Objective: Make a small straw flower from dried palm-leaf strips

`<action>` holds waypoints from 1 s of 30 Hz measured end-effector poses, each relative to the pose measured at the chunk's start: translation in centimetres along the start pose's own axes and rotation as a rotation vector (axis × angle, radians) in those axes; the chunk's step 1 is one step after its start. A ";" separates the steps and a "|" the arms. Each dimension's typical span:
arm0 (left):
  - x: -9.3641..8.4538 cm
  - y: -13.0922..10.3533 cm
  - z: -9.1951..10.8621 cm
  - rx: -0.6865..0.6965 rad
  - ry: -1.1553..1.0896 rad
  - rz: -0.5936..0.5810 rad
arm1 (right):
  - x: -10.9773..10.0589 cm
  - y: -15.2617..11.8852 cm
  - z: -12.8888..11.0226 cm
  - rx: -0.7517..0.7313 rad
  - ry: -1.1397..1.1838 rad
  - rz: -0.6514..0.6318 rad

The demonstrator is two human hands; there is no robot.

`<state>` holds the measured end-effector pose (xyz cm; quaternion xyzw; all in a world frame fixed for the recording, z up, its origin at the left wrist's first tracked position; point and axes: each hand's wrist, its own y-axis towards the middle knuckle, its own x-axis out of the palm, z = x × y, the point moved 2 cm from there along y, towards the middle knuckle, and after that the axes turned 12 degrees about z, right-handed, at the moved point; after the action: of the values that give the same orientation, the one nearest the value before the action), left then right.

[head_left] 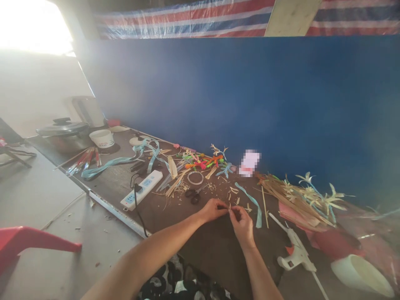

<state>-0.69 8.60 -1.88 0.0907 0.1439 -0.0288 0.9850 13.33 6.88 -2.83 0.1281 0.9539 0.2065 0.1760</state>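
My left hand [214, 210] and my right hand [243, 225] meet over the dark table [206, 241], thumbs and fingers pinched together. Between the fingertips is a tiny pale piece [230, 206], perhaps dried husk, mostly hidden by the fingers. Just beyond my left hand lie black-handled scissors [194, 196] and a roll of tape [195, 178]. Pale husk scraps [233, 190] are scattered past the fingertips. A light blue ribbon strip [253, 204] curves along the table to the right of my right hand.
A white power strip [142, 190] with a black cord lies left. Bright twisted stems [203, 161] sit behind. To the right are a glue gun [296, 249], pale husk flowers [326, 198] and a white cup [361, 275]. A lidded pot [64, 135] stands far left.
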 end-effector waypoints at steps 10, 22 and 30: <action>0.3 0.2 -1.0 0.104 -0.005 -0.004 | -0.1 0.1 -0.1 0.008 0.015 -0.034; 0.2 0.2 -0.8 0.169 0.033 0.010 | 0.0 -0.1 0.2 -0.017 -0.031 -0.013; 0.3 0.2 -1.1 0.191 0.094 0.027 | 0.1 0.0 0.1 0.009 -0.019 -0.041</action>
<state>-0.72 8.96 -2.92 0.1872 0.1853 -0.0247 0.9644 13.31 6.97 -2.94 0.1111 0.9556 0.1973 0.1887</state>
